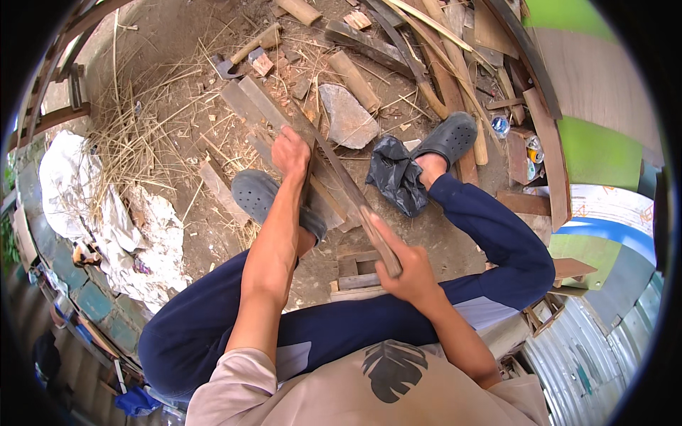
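Note:
My right hand (408,270) is closed round the wooden grip of a long, narrow, dark-bladed tool (344,177), which looks like a machete. Its blade slants up and left, past my left hand. In a fist, my left hand (290,152) presses on a wooden slat (261,99) between my feet; its fingers partly hide the wood. More boards (327,202) lie under and beside the slat. The tool runs close along the right side of this wood; I cannot tell whether the blade touches it.
A flat grey stone (346,117) and a black plastic bag (396,174) lie near my right clog (455,138). A wooden-handled hatchet (245,53) rests farther off, among dry straw (138,121) and bamboo pieces (354,80). White sacking (78,184) spreads at left.

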Demonstrator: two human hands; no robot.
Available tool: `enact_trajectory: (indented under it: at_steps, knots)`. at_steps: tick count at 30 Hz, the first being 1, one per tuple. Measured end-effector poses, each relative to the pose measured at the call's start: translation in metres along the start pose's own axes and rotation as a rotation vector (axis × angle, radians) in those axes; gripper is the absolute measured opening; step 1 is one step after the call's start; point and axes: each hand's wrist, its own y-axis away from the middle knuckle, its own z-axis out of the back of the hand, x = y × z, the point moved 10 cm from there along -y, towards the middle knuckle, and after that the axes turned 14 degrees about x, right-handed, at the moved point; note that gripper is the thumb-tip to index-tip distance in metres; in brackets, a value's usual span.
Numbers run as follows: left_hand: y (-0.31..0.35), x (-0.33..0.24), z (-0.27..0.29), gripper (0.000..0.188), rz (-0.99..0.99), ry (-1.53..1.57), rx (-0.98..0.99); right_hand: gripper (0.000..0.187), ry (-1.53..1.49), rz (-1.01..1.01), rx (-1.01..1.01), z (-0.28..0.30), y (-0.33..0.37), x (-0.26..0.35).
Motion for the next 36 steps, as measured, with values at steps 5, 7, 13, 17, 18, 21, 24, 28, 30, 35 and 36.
enact_trajectory:
  at_steps: [5,7,13,17,18,21,24,28,30,35,36]
  knots:
    - [-0.004,0.004,-0.013,0.063,-0.048,-0.074,0.015,0.076,0.038,-0.025,0.040,-0.023,-0.098,-0.052]
    - [-0.001,0.000,-0.013,0.060,-0.104,-0.066,0.060,0.070,0.084,-0.038,0.021,-0.030,-0.171,-0.056]
    - [0.046,0.005,0.007,0.055,-0.433,-0.231,-0.092,0.068,0.007,0.034,0.013,-0.029,-0.192,-0.052]
    - [0.091,0.003,0.003,0.077,-0.388,-0.525,0.131,0.071,-0.006,0.030,0.043,-0.028,-0.186,-0.059]
    - [0.099,0.002,0.005,0.085,-0.338,-0.618,0.216,0.073,0.025,0.019,0.061,-0.033,-0.185,-0.059]
    - [0.084,0.023,0.002,0.098,-0.356,-0.687,0.205,0.074,0.061,0.097,0.082,-0.042,-0.184,-0.054]
    - [0.081,0.024,-0.004,0.102,-0.342,-0.656,0.274,0.069,0.019,0.142,0.090,-0.041,-0.178,-0.063]
    - [0.089,0.012,0.004,0.105,-0.314,-0.678,0.240,0.063,0.051,0.177,0.027,-0.034,-0.166,-0.059]
    - [0.092,0.005,0.011,0.104,-0.318,-0.668,0.187,0.060,0.030,0.201,-0.025,-0.025,-0.158,-0.056]
    - [0.080,-0.010,0.008,0.105,-0.359,-0.692,0.276,0.059,-0.008,0.181,-0.101,-0.011,-0.159,-0.062]
    - [0.079,-0.010,0.001,0.103,-0.373,-0.692,0.278,0.060,0.019,0.164,-0.113,-0.011,-0.159,-0.069]
